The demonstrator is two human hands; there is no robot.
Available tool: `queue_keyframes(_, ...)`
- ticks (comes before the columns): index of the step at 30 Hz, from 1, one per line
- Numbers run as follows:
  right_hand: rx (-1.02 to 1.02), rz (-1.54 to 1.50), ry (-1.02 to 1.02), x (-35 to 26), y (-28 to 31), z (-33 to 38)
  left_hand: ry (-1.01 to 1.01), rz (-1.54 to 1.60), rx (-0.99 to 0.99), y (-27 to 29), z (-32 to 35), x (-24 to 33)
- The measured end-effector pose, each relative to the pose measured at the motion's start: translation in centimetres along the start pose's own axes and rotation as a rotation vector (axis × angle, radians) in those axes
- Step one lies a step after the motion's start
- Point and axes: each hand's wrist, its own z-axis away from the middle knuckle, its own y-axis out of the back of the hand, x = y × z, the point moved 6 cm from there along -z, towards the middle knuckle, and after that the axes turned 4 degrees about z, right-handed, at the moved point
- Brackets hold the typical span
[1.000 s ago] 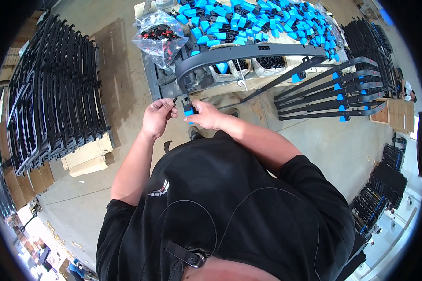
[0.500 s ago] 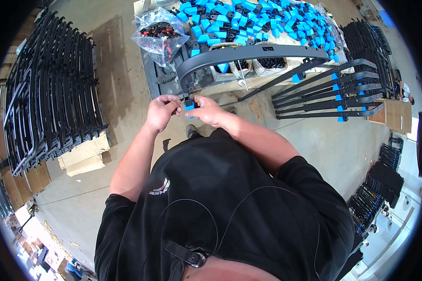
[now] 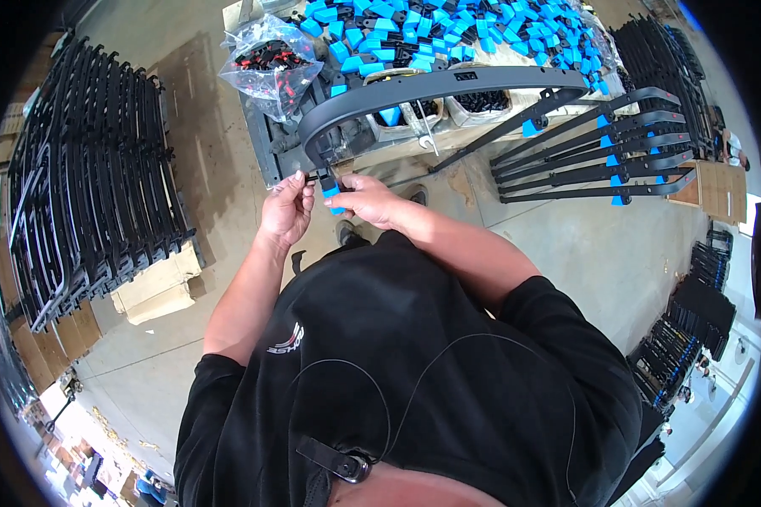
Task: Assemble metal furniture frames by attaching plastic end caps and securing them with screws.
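Note:
A long curved black metal arm (image 3: 448, 84) lies across the workbench, its near end bending down toward me. My right hand (image 3: 365, 199) is closed on a small blue plastic clip (image 3: 333, 196) right at that near end. My left hand (image 3: 286, 209) pinches a small black part against the same end, fingertips almost touching the right hand. Both hands sit just below the bench's front edge.
A heap of blue clips (image 3: 448, 29) covers the bench (image 3: 266, 144), with a clear bag of black and red parts (image 3: 266, 61) at its left. Finished black arms with blue clips (image 3: 604, 148) stack at right. Black frames (image 3: 85, 186) on cardboard fill the left floor.
Both hands have drawn closer together at the arm's near end, and the blue clip now sits lower under my right fingers. The curved arm has stayed in place.

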Motion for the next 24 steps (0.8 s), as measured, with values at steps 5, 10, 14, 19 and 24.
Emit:
queue_keyframes(5, -0.069, -0.097, -0.043, 0.5, 0.0, -0.1, -0.034, 0.022, -0.043, 0.0, 0.0, -0.2)
queue_keyframes(10, -0.123, -0.162, -0.054, 0.2, -0.2, 0.6, -0.074, -0.004, -0.109, 0.0, 0.3, -0.4)
queue_keyframes(14, -0.022, 0.051, 0.037, 0.5, 0.0, -0.1, -0.079, 0.002, -0.068, -0.2, 0.5, -0.5)
queue_keyframes(19, 0.016, 0.143, 0.035, 0.0, 0.8, -0.3, -0.105, -0.048, -0.112, -0.6, 0.8, -0.2)
queue_keyframes(24, -0.136, -0.155, -0.164, 0.2, -0.3, 0.7, -0.132, -0.145, -0.064, 0.1, 0.3, 0.2)
